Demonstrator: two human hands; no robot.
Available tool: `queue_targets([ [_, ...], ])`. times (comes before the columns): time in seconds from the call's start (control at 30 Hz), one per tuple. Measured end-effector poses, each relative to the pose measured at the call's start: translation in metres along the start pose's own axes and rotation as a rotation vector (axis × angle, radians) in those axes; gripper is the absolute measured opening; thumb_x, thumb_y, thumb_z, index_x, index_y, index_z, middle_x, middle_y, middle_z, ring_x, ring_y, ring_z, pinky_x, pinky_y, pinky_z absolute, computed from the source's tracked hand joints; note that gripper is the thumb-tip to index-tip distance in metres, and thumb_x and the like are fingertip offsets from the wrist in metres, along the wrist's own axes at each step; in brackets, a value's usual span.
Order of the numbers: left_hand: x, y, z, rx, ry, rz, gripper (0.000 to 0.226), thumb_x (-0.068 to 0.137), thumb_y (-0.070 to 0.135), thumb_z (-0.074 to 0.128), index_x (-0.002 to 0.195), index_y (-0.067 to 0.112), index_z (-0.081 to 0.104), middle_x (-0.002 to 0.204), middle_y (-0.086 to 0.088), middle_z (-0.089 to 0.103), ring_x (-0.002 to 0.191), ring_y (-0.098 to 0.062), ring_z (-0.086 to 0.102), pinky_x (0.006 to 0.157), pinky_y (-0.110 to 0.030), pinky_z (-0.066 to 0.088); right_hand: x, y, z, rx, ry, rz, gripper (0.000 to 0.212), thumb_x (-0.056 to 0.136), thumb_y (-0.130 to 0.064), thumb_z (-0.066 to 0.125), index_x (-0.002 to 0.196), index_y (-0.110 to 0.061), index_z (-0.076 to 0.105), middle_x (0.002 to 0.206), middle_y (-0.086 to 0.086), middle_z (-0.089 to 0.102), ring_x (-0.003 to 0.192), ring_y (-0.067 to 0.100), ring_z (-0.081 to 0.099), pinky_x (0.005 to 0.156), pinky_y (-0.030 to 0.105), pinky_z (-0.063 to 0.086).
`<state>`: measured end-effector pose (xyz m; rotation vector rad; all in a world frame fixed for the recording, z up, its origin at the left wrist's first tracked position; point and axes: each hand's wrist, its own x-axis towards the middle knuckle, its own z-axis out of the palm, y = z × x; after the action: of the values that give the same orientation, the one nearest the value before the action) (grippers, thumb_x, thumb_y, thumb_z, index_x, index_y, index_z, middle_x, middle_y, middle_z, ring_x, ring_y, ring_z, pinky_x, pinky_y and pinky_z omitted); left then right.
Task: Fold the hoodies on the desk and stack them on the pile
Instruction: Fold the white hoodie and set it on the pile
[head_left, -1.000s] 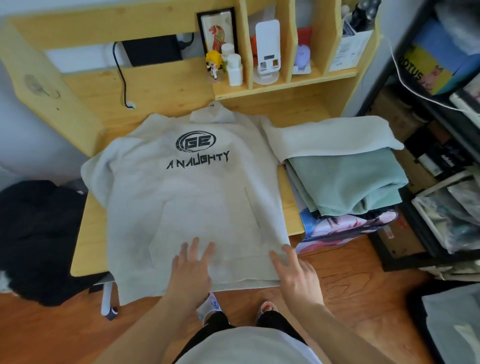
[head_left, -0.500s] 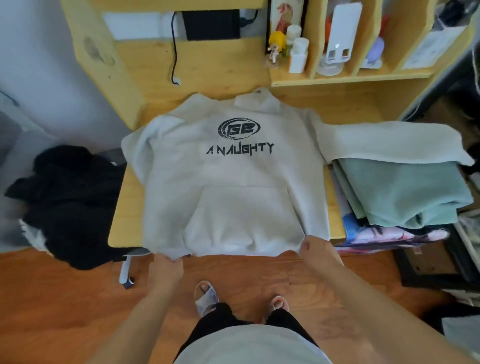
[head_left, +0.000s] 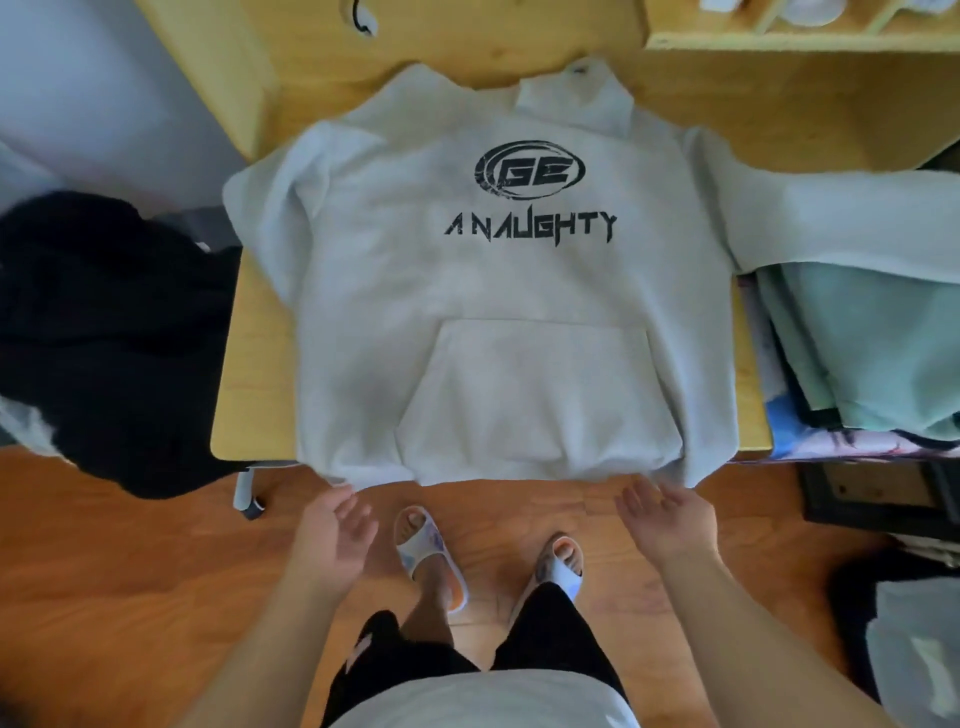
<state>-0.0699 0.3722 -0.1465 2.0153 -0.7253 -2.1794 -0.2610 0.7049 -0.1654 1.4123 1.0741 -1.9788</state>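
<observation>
One grey hoodie lies spread on one wooden desk. One pile of folded clothes sits at the right; how many pieces it holds cannot be told. One black heap of cloth lies at the left. Two hands, left and right, show near, above two slippers.

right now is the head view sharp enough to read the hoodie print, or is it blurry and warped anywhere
Head view: the print on the grey hoodie reads clearly, "GE" over "A NAUGHTY"; the left hand and right hand are slightly motion-blurred; the wide lens bows the desk edges; the black clothing at the frame's left is dark and smeared, with little detail.
</observation>
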Motion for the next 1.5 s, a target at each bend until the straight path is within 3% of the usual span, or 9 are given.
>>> queue_targets([
  [0.43, -0.042, 0.0, -0.021, -0.046, 0.081, 0.182, 0.017, 0.102, 0.01, 0.048, 0.105, 0.023, 0.06, 0.123, -0.007, 0.066, 0.113, -0.029, 0.065, 0.101, -0.053, 0.052, -0.022, 0.011, -0.023, 0.17, -0.11, -0.03, 0.017, 0.098, -0.005, 0.054, 0.106, -0.013, 0.067, 0.099, 0.003, 0.069, 0.082, 0.004, 0.068, 0.071, 0.016, 0.053],
  [0.53, -0.051, -0.001, -0.02, -0.035, 0.042, 0.19, 0.017, 0.105, 0.011, 0.046, 0.106, 0.023, 0.058, 0.125, -0.008, 0.066, 0.115, -0.03, 0.064, 0.102, -0.054, 0.051, -0.03, 0.013, -0.062, 0.288, -0.171, 0.044, 0.066, 0.083, -0.006, 0.068, 0.145, 0.003, 0.046, 0.132, 0.025, 0.062, 0.125, 0.023, 0.062, 0.096, 0.027, 0.053],
  [0.6, -0.055, 0.002, -0.02, -0.01, 0.036, 0.192, 0.019, 0.104, 0.009, 0.045, 0.109, 0.022, 0.058, 0.129, -0.01, 0.065, 0.117, -0.029, 0.063, 0.102, -0.052, 0.051, -0.034, 0.018, -0.084, 0.192, -0.216, 0.124, 0.066, 0.096, -0.016, 0.053, 0.147, 0.016, 0.027, 0.138, 0.047, 0.04, 0.137, 0.044, 0.045, 0.125, 0.031, -0.007],
  [0.63, -0.055, 0.003, -0.021, 0.008, 0.042, 0.195, 0.022, 0.104, 0.007, 0.044, 0.11, 0.022, 0.058, 0.131, -0.011, 0.064, 0.118, -0.03, 0.063, 0.1, -0.05, 0.052, -0.032, 0.019, -0.093, 0.057, -0.136, 0.096, 0.053, 0.098, -0.013, 0.054, 0.14, 0.017, 0.042, 0.127, 0.04, 0.055, 0.124, 0.039, 0.06, 0.103, 0.031, 0.051],
  [0.67, -0.055, 0.005, -0.022, 0.023, 0.041, 0.198, 0.025, 0.103, 0.004, 0.043, 0.113, 0.021, 0.058, 0.132, -0.011, 0.063, 0.118, -0.03, 0.063, 0.097, -0.048, 0.053, -0.034, 0.016, -0.094, -0.057, 0.006, 0.071, 0.044, 0.091, -0.009, 0.067, 0.129, 0.01, 0.055, 0.107, 0.024, 0.071, 0.102, 0.026, 0.071, 0.049, 0.015, 0.053],
  [0.77, -0.059, 0.012, -0.027, 0.133, 0.032, 0.234, 0.041, 0.104, -0.001, 0.041, 0.139, 0.018, 0.051, 0.135, -0.01, 0.059, 0.116, -0.029, 0.063, 0.087, -0.045, 0.055, -0.026, 0.012, -0.086, -0.246, 0.166, -0.08, 0.047, 0.085, -0.047, 0.072, 0.107, -0.006, 0.067, 0.104, 0.012, 0.071, 0.088, 0.013, 0.062, 0.086, 0.033, 0.057],
  [0.97, -0.082, 0.022, -0.032, 0.501, -0.083, 0.401, 0.071, 0.1, -0.007, 0.04, 0.153, 0.041, 0.036, 0.133, 0.01, 0.058, 0.117, -0.021, 0.061, 0.088, -0.048, 0.059, -0.061, 0.008, -0.004, -0.894, 0.561, -0.568, 0.049, 0.095, -0.009, 0.052, 0.143, -0.006, 0.045, 0.147, 0.021, 0.041, 0.131, 0.041, 0.044, 0.103, 0.052, 0.043],
  [1.07, -0.079, 0.023, -0.03, 0.554, -0.105, 0.37, 0.076, 0.098, -0.007, 0.044, 0.152, 0.046, 0.036, 0.135, 0.01, 0.06, 0.12, -0.02, 0.062, 0.092, -0.049, 0.059, -0.068, 0.011, 0.047, -1.348, 0.165, -1.132, 0.044, 0.095, -0.008, 0.053, 0.138, -0.013, 0.05, 0.15, 0.012, 0.037, 0.136, 0.034, 0.035, 0.104, 0.052, 0.042],
  [1.5, -0.065, 0.081, -0.014, 1.254, -0.284, 0.01, 0.041, 0.085, 0.001, 0.051, 0.122, 0.019, 0.051, 0.099, -0.001, 0.077, 0.09, -0.018, 0.075, 0.077, -0.032, 0.056, 0.005, -0.036, 0.188, -2.301, 0.112, -0.955, 0.076, 0.099, -0.067, 0.02, 0.16, -0.033, -0.011, 0.167, 0.0, -0.023, 0.154, 0.032, -0.018, 0.124, 0.053, -0.004],
])
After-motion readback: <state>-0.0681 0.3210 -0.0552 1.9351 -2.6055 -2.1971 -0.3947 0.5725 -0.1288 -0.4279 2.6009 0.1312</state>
